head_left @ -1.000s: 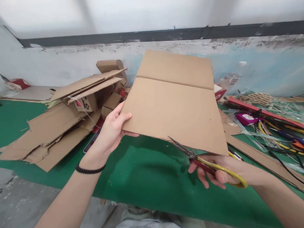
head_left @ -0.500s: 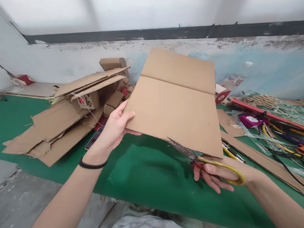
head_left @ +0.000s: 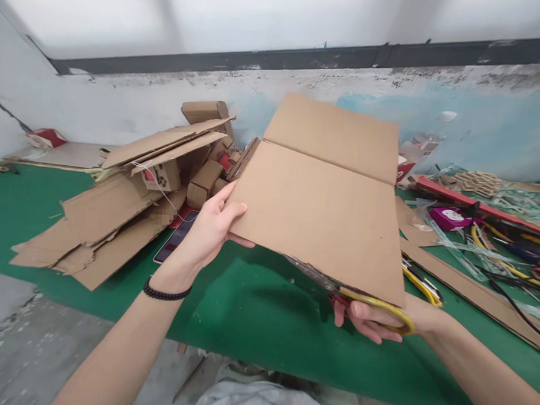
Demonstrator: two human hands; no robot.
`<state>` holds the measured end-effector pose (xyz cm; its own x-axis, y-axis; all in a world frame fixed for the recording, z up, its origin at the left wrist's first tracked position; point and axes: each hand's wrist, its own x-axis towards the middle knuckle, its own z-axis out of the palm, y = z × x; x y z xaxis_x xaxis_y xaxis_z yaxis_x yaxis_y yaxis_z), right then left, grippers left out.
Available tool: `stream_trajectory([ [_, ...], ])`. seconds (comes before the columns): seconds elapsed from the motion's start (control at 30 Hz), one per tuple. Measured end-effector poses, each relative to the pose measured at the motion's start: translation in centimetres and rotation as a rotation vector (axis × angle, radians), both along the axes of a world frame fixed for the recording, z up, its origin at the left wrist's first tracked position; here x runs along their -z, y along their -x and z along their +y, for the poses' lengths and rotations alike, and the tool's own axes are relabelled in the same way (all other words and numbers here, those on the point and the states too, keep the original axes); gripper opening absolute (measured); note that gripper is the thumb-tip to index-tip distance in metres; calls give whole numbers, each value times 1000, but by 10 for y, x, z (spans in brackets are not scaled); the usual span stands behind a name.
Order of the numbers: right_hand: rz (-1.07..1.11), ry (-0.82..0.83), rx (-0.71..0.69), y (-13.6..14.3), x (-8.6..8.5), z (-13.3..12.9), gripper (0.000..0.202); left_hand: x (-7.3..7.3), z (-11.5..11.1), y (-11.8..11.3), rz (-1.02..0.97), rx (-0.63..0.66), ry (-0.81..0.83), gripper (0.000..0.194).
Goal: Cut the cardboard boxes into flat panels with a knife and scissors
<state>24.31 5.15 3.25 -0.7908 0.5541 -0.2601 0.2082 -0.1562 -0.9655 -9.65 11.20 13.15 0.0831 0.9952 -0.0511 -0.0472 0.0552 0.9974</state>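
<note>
A creased piece of cardboard [head_left: 314, 204] is held up over the green table [head_left: 248, 320]. My left hand [head_left: 216, 221] grips its left edge, thumb on top and fingers underneath. Scissors [head_left: 377, 303] with a yellow and a red handle loop are in my right hand [head_left: 372, 321], fingers curled through the loops. Their blades lie along the near edge of the cardboard, partly hidden beneath it, so how far apart they are is unclear. The cardboard also covers part of my right hand.
Stacked cardboard pieces [head_left: 105, 220] and small boxes lie at the left, beside a phone [head_left: 175, 237]. To the right are a yellow utility knife [head_left: 422, 284], a cardboard strip [head_left: 475, 292], a purple box [head_left: 449, 219], cables and clear plastic strips. A wall stands behind.
The cardboard has tilted, its right near corner lower and farther right. The scissors have shifted slightly left and down, with their blades now more under the cardboard's edge.
</note>
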Motion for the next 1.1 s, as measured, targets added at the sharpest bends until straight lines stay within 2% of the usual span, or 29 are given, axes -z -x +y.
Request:
stream_trajectory([
  [0.13, 71, 25, -72, 12, -9, -1, 51, 2, -1, -5, -44, 46, 13, 63],
  [0.23, 60, 47, -66, 11, -7, -4, 51, 1, -1, -3, -88, 36, -7, 62],
  [0.37, 41, 129, -63, -2, -5, -9, 61, -3, 0, 7, -131, -30, -26, 60],
  [0.5, 17, 111, -106, -7, -18, -16, 77, -6, 1, 12, -162, -96, -47, 55],
  [0.6, 17, 101, -92, 3, -24, -26, 83, -3, -3, 5, -201, -109, -46, 54],
  [0.63, 31, 96, -40, 9, -22, -30, 82, -1, -6, 0, -224, -115, -41, 56],
  [0.7, 80, 47, 159, 23, -10, -40, 77, 5, -15, -13, -288, -139, -25, 62],
  [0.83, 171, -144, 665, 59, 35, -58, 75, 20, -37, -45, -424, -181, 31, 77],
  [0.93, 310, -314, 922, 90, 62, -66, 64, 27, -47, -67, -499, -148, 42, 77],
  [1.03, 373, -429, 1286, 116, 66, -67, 48, 30, -52, -84, -558, -86, 37, 73],
  [1.1, 382, -486, 1383, 125, 58, -66, 51, 31, -57, -94, -573, -60, 25, 69],
])
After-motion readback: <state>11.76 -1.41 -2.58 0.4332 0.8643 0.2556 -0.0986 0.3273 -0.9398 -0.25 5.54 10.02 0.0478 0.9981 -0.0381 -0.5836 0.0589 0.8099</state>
